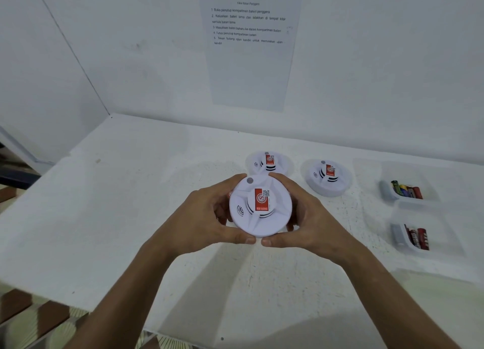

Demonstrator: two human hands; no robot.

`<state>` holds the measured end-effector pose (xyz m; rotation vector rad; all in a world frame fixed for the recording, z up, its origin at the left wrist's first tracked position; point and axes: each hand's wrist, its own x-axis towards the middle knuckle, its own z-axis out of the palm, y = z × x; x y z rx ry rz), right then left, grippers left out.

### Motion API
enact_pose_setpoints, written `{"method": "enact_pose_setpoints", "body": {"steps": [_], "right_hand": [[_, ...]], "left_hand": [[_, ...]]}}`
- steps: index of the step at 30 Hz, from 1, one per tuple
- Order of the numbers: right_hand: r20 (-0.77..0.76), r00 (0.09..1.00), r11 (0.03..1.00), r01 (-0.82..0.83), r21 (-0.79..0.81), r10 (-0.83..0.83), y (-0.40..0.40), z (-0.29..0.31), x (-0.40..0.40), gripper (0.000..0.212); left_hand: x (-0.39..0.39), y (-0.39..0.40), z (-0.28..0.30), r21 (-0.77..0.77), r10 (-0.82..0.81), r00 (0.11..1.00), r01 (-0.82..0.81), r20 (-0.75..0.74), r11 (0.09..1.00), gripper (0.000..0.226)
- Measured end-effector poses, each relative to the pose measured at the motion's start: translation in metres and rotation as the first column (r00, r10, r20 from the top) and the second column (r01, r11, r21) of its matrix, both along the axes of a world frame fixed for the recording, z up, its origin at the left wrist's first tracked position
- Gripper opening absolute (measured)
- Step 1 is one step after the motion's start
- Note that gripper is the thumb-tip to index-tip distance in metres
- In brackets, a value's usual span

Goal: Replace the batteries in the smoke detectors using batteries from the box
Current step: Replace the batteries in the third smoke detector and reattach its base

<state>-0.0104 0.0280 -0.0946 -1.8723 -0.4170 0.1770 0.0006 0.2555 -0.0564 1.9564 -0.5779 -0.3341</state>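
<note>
Left hand (209,215) & right hand (303,212) are gripping a closed smoke detector (260,204) btwn them; two others are sitting beyond, battery boxes (404,189) to the right. Probably early, no compartment open yet.

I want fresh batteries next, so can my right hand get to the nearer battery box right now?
Probably not yet: the right hand grips the smoke detector together with the left hand. The path to the nearer battery box looks open.

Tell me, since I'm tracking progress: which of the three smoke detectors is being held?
The nearest smoke detector, gripped at its rim by the left hand and right hand. The far detector and right detector rest untouched.
</note>
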Motion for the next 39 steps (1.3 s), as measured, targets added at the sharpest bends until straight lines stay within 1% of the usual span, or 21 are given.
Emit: {"method": "enact_pose_setpoints", "body": {"steps": [7,11,21,31,39], "right_hand": [[-0.009,1.0,1.0,0.002,-0.007,-0.002,0.0004,0.0005,0.0033,0.098],[-0.015,1.0,1.0,0.004,-0.009,-0.004,0.0,-0.0001,0.0035,0.098],[-0.016,1.0,1.0,0.008,-0.004,-0.008,-0.001,0.001,0.0045,0.097],[-0.023,1.0,1.0,0.007,-0.009,-0.007,0.0003,-0.0003,0.0058,0.097],[-0.035,0.999,1.0,-0.001,-0.014,0.001,0.0025,0.0023,0.0072,0.096]], "left_hand": [[0.0026,-0.0001,0.0013,-0.002,0.004,1.0,-0.004,-0.009,1.0,0.083],[0.0023,-0.0013,0.0023,-0.004,0.004,1.0,-0.004,-0.009,1.0,0.08],[0.0032,-0.0034,0.0045,0.006,0.005,1.0,-0.005,0.015,1.0,0.08],[0.0058,-0.0013,0.0035,-0.005,0.0,1.0,0.0,-0.013,1.0,0.08],[0.0105,0.0014,-0.0009,0.022,-0.006,1.0,0.006,-0.002,1.0,0.079]]}}
